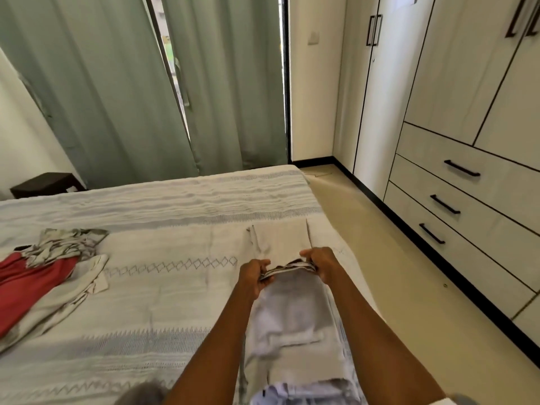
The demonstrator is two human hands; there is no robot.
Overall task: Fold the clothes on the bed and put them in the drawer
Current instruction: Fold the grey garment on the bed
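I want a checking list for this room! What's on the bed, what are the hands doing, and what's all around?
Surface: bed with a pale patterned cover.
Job's things: beige garment lying by the bed's right edge; pile of unfolded clothes at left, red, grey and cream.
Clutter: nothing seen.
Grips: left hand and right hand both pinch the garment's far edge.
Cables: nothing seen.
Surroundings: green curtains, wardrobe drawers closed, dark side table.

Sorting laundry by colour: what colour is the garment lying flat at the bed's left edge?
Red, partly under a grey-and-white patterned cloth; head view.
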